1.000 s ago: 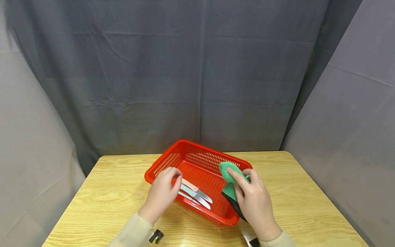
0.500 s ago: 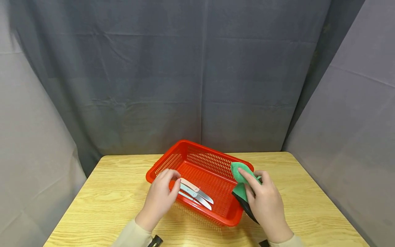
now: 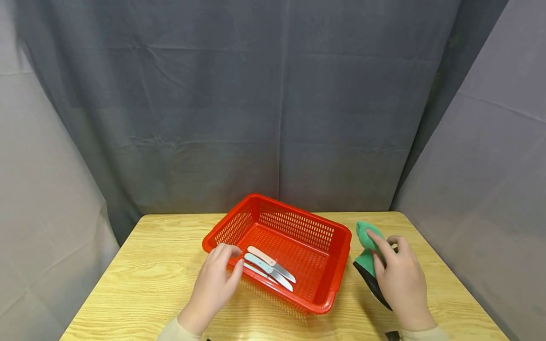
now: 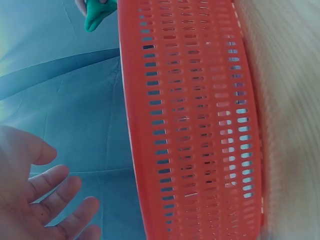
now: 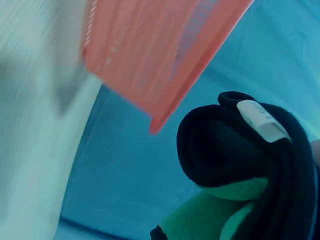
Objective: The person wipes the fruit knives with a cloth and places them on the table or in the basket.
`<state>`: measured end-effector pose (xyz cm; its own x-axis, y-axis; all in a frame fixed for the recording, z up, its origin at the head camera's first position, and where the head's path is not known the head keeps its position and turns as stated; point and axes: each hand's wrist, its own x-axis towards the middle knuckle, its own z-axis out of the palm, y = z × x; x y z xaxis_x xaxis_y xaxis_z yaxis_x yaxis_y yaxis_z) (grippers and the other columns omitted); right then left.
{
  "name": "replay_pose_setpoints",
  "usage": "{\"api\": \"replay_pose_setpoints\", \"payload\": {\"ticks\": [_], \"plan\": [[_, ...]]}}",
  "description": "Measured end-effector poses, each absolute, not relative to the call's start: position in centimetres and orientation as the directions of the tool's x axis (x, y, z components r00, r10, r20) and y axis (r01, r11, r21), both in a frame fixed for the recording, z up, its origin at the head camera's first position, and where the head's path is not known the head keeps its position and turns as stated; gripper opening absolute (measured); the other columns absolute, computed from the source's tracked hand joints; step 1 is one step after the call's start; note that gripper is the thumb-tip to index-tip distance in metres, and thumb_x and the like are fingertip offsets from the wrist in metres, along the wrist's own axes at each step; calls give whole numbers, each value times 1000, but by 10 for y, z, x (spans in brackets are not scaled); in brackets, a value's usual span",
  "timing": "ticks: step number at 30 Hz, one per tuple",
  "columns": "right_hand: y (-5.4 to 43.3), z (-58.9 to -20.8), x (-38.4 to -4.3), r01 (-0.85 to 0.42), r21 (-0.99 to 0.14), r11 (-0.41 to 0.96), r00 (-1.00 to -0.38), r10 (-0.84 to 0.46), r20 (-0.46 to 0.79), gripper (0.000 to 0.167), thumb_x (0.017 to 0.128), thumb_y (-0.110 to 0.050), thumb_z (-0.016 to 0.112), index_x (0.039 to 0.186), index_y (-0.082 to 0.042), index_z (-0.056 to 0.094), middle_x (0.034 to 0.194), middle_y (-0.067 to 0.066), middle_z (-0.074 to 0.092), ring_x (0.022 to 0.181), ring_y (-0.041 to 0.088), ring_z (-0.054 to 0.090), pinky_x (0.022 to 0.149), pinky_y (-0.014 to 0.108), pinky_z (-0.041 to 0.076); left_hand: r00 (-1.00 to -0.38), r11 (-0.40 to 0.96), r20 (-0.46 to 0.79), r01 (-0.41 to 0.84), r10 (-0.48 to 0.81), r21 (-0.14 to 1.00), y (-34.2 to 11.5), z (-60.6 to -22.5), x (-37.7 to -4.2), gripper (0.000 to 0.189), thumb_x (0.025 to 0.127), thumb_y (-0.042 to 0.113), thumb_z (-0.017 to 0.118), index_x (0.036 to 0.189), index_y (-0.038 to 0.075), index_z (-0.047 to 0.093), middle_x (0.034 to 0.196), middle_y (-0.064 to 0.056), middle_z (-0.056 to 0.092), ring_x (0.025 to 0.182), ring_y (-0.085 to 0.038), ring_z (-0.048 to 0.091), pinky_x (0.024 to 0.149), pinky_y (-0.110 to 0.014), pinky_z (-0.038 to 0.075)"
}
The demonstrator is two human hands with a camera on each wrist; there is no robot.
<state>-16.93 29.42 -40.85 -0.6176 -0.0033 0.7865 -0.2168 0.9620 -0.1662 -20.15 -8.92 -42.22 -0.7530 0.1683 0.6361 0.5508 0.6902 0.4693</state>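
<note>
A green cloth with black edging [image 3: 366, 260] is held in my right hand [image 3: 400, 284], off the right side of the red basket [image 3: 294, 226]. In the right wrist view a white tag [image 5: 262, 120] shows on the cloth's folded black edge. My left hand [image 3: 212, 286] is by the basket's front-left rim, fingers loosely bent around nothing; the left wrist view shows its fingers spread apart. Inside the basket lie a pink-handled knife [image 3: 261, 255], a light-blue-handled knife [image 3: 257, 263] and a whitish one [image 3: 259, 273], partly hidden behind the front rim.
The basket stands turned at an angle on a wooden table [image 3: 136, 274]. A dark grey curtain [image 3: 204, 118] hangs behind the table, with pale cloth walls [image 3: 477, 166] at the sides.
My right hand has carried the cloth rightward, from above the basket's right end to beyond it. The left hand has drawn back slightly toward me and its fingers have loosened.
</note>
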Motion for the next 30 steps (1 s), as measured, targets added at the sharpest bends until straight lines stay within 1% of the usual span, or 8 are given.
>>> {"api": "replay_pose_setpoints", "payload": {"ticks": [3,8,13,17,24,27,30], "plan": [[305,-414,-170,-193,-167,967,-636,7,772,58,75,7,83,127,-15,71,100,20,55,66,27,51,50,34,38,-762,699,626,539,167,470,-92,-425,-198,19,88,7,77,105,11,68,99,3,66,97,-14,61,86,-36,54],[317,-424,-173,-175,-148,973,-677,-10,736,58,74,2,87,127,-15,72,97,19,56,66,27,51,49,35,39,-778,713,604,521,171,469,-95,-429,-194,18,88,8,78,101,14,68,96,7,65,95,-12,63,85,-35,55],[324,-436,-178,-168,-120,978,-731,-42,681,55,75,-1,88,125,-16,72,94,16,56,64,22,51,47,31,39,-769,710,614,533,179,460,-96,-433,-191,18,86,7,80,96,15,67,92,8,64,91,-11,62,83,-35,54],[326,-448,-182,-171,-124,977,-777,-57,627,54,76,-2,87,126,-16,72,92,13,55,64,21,51,48,33,42,-769,710,610,537,191,455,-98,-437,-190,18,85,7,80,94,16,67,90,9,63,90,-9,61,82,-33,54],[327,-462,-186,-149,-131,980,-873,-68,482,49,81,-5,84,127,-17,72,88,7,51,61,17,43,49,31,40,-815,724,547,492,189,483,-101,-443,-189,17,87,11,79,92,20,65,91,12,62,90,-6,59,82,-33,54],[327,-465,-187,-133,-139,981,-906,-64,418,47,83,-7,84,127,-18,72,88,6,50,61,16,45,49,31,41,-837,731,514,468,188,496,-102,-444,-189,17,88,13,79,92,21,64,92,13,61,91,-6,59,82,-33,53],[327,-468,-187,-124,-144,982,-926,-62,373,46,84,-8,84,127,-18,72,89,6,51,62,16,47,49,32,43,-853,734,487,452,190,506,-103,-443,-188,16,89,14,78,92,21,65,93,13,61,91,-6,59,83,-33,53]]}}
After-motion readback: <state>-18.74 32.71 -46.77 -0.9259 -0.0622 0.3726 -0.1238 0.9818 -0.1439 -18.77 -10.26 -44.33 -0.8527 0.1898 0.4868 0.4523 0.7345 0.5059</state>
